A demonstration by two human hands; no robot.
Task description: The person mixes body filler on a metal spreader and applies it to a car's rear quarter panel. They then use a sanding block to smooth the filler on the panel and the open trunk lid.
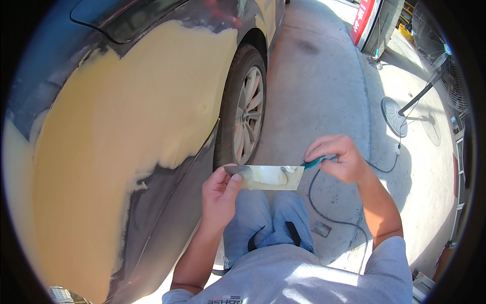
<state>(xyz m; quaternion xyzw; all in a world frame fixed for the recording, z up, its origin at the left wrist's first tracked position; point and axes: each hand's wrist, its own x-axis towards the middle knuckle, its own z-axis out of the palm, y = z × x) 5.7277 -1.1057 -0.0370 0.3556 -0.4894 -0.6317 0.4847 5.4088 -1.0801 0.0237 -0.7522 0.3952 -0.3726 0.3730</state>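
My left hand (219, 195) grips the left end of a flat rectangular plate (292, 184), thumb on top. A smear of pale putty (269, 175) lies across the plate, with a small lump near its right end. My right hand (341, 158) is closed around the teal handle of a putty knife (315, 162). Its tip meets the plate's upper right corner, and its blade is mostly hidden. To the left stands a dark car, its body panel (147, 86) covered by a broad, pale yellow layer of filler with ragged edges. Both hands are apart from the car.
The car's wheel (248, 109) stands just beyond my left hand. A dark cable (329, 219) curves over the concrete floor (316, 76) beside my legs. A pedestal fan (395, 116) stands at the right, and a red sign (362, 23) is at the far right.
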